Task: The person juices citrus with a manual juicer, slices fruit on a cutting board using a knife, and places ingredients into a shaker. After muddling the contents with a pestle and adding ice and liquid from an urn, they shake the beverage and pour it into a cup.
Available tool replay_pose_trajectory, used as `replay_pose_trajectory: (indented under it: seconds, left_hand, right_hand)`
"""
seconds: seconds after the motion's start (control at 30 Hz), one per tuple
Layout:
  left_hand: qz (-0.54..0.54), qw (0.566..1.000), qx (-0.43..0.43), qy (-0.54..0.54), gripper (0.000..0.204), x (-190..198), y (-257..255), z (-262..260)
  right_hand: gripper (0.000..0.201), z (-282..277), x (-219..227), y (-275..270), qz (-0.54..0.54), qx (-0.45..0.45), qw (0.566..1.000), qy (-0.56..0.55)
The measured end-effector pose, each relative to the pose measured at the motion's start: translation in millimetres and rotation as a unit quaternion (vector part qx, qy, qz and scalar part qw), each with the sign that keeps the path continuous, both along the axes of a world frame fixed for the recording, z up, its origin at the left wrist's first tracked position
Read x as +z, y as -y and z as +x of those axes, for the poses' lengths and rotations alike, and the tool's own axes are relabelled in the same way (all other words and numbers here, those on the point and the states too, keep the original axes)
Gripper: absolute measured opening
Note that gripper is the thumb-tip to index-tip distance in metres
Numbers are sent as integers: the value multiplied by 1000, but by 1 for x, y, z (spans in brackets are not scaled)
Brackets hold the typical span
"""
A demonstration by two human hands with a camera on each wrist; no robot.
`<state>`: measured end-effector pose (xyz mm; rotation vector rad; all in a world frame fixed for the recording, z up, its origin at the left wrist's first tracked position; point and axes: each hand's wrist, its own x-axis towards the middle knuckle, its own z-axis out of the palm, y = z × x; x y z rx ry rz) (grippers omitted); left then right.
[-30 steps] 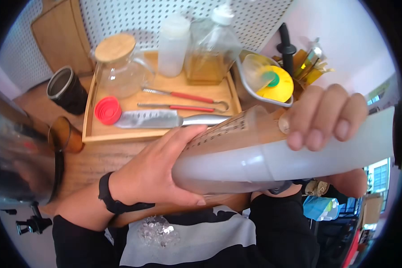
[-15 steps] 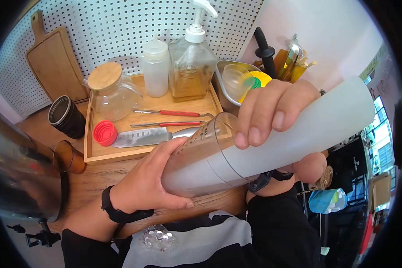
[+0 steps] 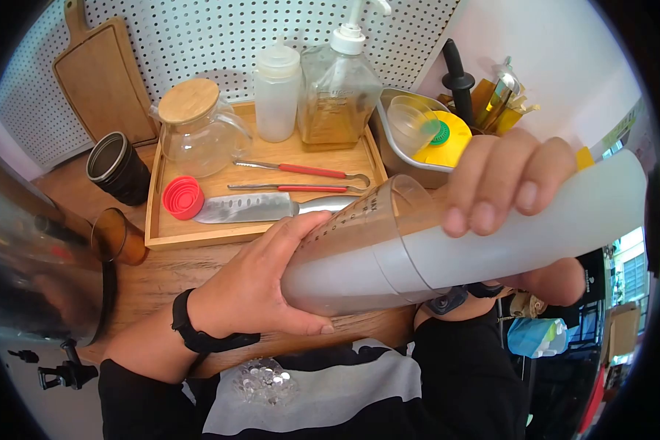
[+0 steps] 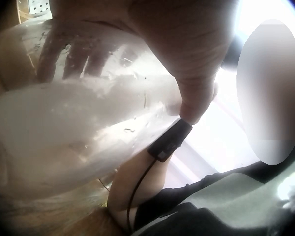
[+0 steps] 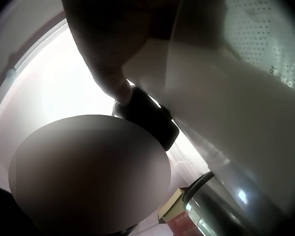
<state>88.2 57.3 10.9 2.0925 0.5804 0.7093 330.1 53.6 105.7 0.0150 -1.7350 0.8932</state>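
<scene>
- Only the head view is plainly showing the wooden tray (image 3: 220,236), lying beyond the left hand (image 3: 253,271);
- the frosted cylinder (image 3: 484,258) is slanting into the clear measuring cup (image 3: 345,282); the right hand (image 3: 510,180) is clamping its outer part, fingers curling over the top, thumb below;
- the cup is sitting in the left hand's grip; through its wall the left wrist view is showing fingers that the head view is mostly hiding.

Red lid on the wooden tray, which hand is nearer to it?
Left. Your left hand, around the clear cup, is closer to you and right of the lid; your right hand, gripping the white cylinder, is much farther right.
</scene>
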Motion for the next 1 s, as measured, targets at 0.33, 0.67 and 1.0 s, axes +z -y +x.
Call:
replay_pose_trajectory:
  seconds: [0.33,0.67,1.0]
  left_hand:
    - [8,1000,4,19,102,0,-1,2]
    - [11,1000,-2,5,102,-1,-1,0]
    - [15,1000,4,-11,104,2,3,1]
  right_hand:
    - [56,3,0,-4,5,13,999,48]
    - [52,-7,-4,-3,9,-7,1000,-4]
    - [44,-12,-10,6,-108,10,990,-96]
